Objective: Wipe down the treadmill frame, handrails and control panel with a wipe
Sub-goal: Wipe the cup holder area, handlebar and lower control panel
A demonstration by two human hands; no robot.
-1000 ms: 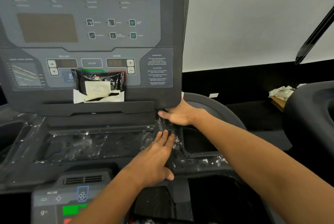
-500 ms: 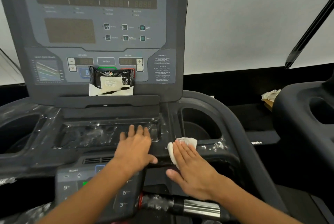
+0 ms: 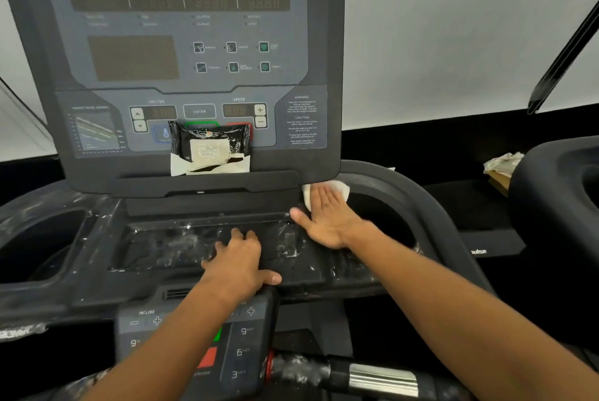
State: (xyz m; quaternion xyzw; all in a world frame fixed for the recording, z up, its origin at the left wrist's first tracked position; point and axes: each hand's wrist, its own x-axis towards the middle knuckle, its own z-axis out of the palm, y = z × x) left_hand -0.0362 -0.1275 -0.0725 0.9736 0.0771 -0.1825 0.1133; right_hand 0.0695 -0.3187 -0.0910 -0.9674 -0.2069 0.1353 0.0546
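A single head-worn view looks forward and down from the person's standing place at the treadmill, close enough that both forearms run up from the bottom edge. The left hand (image 3: 238, 263) sits near the centre of the frame, the right hand (image 3: 327, 216) just beyond it and to its right. The upright control panel (image 3: 181, 54) fills the upper left, beyond both hands and facing the lens. The wide lens seems to bend the handrail (image 3: 431, 206) right of the right hand.
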